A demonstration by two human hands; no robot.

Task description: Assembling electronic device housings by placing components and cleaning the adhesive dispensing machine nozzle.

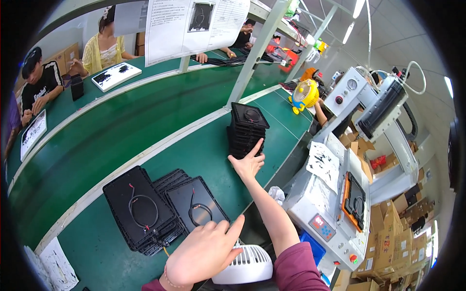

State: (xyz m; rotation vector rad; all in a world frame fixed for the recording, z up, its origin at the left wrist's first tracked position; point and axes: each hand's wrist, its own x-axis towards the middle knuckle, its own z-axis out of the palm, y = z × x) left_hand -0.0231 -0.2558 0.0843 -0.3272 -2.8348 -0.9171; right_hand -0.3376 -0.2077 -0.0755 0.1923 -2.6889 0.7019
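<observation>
My right hand [248, 166] is at a tall stack of black rectangular panels [249, 116], thumb on its left side and fingers along its right, gripping the near end low down. A coiled cable lies on the top panel. Nearer, my left hand [206, 250] hovers around the near edge of a second black panel pile [206, 194], fingers apart and nothing visible in them. Beside that pile, another pile of black panels [141, 206] carries a looped black cable with red ends. Whether my left fingertips touch the panel, I cannot tell.
A white fan [247, 266] stands close below my left hand. On the right is a white machine [323, 208] with a black panel in an orange frame [353, 201]. A yellow fan [305, 94] stands farther along the green bench. Co-workers sit across the green belt [121, 131].
</observation>
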